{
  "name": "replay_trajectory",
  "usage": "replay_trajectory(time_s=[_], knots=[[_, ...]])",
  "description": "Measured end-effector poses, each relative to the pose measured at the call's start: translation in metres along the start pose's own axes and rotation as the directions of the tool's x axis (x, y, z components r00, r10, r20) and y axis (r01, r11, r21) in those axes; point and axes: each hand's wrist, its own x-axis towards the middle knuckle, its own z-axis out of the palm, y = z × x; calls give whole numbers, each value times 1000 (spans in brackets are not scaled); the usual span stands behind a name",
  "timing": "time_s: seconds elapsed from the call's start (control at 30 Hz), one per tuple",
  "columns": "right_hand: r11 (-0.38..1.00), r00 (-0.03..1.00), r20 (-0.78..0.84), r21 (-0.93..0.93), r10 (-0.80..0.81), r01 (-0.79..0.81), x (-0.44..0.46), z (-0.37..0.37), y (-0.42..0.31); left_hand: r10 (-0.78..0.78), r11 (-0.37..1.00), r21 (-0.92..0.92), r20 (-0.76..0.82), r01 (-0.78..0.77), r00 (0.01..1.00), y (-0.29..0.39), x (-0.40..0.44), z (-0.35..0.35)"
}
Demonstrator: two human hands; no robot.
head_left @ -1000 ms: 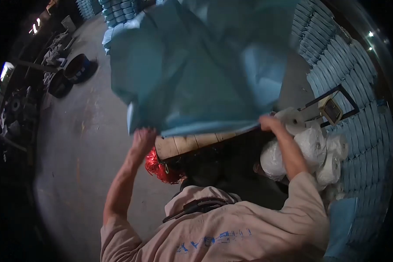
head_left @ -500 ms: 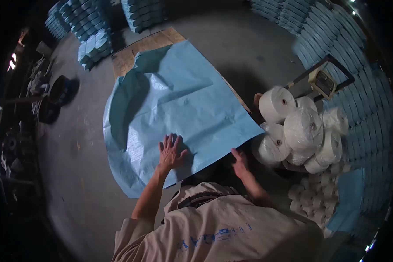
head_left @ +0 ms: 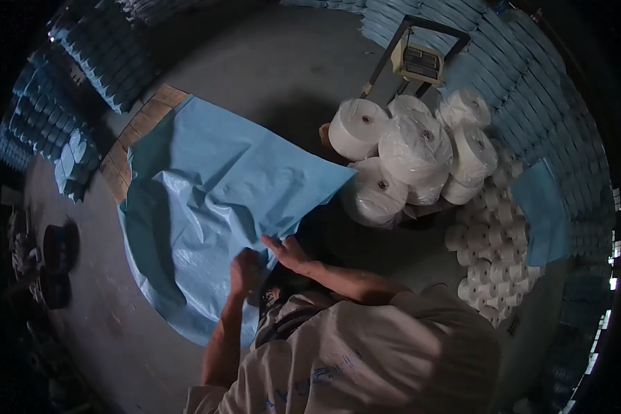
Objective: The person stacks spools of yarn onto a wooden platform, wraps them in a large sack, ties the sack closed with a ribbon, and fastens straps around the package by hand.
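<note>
A big blue plastic sheet [head_left: 241, 165] lies over a wooden board or table [head_left: 141, 124], wrinkled in its middle; I cannot tell whether it is a flat sheet or a sack. At its near edge, my left hand [head_left: 245, 271] is closed in a fist on the material. Just right of it, my right hand [head_left: 290, 253] grips the same edge, thumb side pointing left across the sheet. The fingertips of both hands are partly hidden. The sheet's right corner reaches toward a heap of white yarn cones [head_left: 379, 190], some wrapped in clear plastic.
Smaller pale cones [head_left: 493, 241] are piled at the right beside a blue piece of sheeting [head_left: 541, 214]. A platform scale [head_left: 421, 62] stands behind the large cones. Stacked blue packages [head_left: 531, 90] line the right and far left. Dark round containers [head_left: 58, 248] sit on the left floor.
My left hand went from flat on the sheet to a fist at its near edge. My right hand came left beside it. The sheet wrinkled, and the view turned right.
</note>
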Motion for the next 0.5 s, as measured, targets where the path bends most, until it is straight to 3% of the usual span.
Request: replay_trajectory(time_s=[0.03,0.07,0.1,0.13,0.17,0.2,0.23,0.27,0.3,0.33,0.37,0.4,0.47,0.5], knots=[[1000,994,-112,5,-6,7,5,-9,-27,-134,891,-437,2,121,991,-42,18,-34],[965,950,-173,68,260,-252,17,-36,-32,-290,623,-768,-51,148,956,-47,34,-91],[858,832,-212,143,513,-492,21,-71,-28,-439,267,-964,-103,19,893,-49,51,-149],[931,921,-345,-243,179,-272,38,-124,76,-173,402,-902,-245,-159,954,-45,47,-203],[878,889,-327,-250,321,-409,29,-157,59,-73,986,-167,-455,-5,887,-108,58,-260],[802,836,-303,-268,457,-535,19,-191,41,-162,973,-226,-494,54,854,-54,53,-279],[705,735,-127,-216,666,-676,13,-217,14,-216,945,-319,-451,69,866,12,50,-284],[808,884,-20,-397,467,-436,9,-237,-35,-233,940,-326,-402,100,886,48,46,-285],[833,956,133,-531,263,-155,6,-258,-71,-234,949,-286,-346,136,908,67,40,-280],[742,1000,-19,-670,2,-14,16,-294,-83,-236,957,-237,-296,168,926,83,37,-270],[483,956,-210,-871,-204,-88,20,-317,-128,-190,977,-156,-324,145,927,78,37,-251],[277,839,-230,-956,-492,-100,31,-345,-150,-189,977,-152,-317,146,929,78,40,-241],[-19,879,-173,-979,-445,-203,46,-396,-182,-405,832,-485,-200,269,892,81,46,-224],[-23,879,-162,-981,-449,-192,48,-408,-191,-408,830,-491,-209,265,889,101,49,-216]])
